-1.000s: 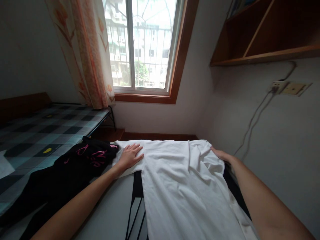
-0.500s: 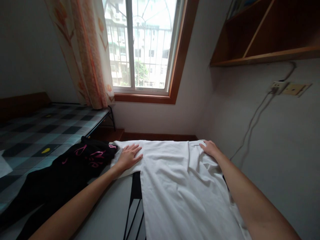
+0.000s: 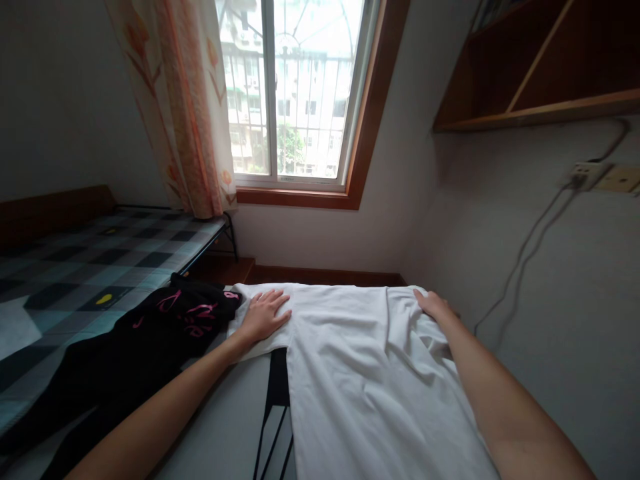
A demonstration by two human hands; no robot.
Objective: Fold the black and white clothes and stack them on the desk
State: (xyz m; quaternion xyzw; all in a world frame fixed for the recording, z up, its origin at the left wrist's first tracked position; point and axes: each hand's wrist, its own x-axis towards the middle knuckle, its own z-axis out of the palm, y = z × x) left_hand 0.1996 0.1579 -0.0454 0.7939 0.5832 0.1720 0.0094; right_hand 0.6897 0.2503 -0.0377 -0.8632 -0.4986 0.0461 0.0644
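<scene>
A white T-shirt (image 3: 345,373) lies spread out before me, its far edge running across near the low wall. My left hand (image 3: 265,317) rests palm down on its left sleeve, fingers spread and flat. At the far right corner my right hand (image 3: 433,305) has the cloth between thumb and fingers; part of its fingers is hidden. Creases run through the shirt beside that hand. A black garment (image 3: 150,333) with pink lettering lies crumpled to the left, touching the sleeve.
On the left stands a bed with a checked mattress (image 3: 150,243). The curtain (image 3: 190,120) hangs beside a barred window (image 3: 310,100). At right are a wooden shelf (image 3: 540,110), a wall socket (image 3: 590,175) and a hanging cord (image 3: 520,257). Under the shirt shows a pale surface (image 3: 220,407) with black lines.
The whole view has shifted slightly, so everything sits a little further right. Both hands stay at the same places on the T-shirt.
</scene>
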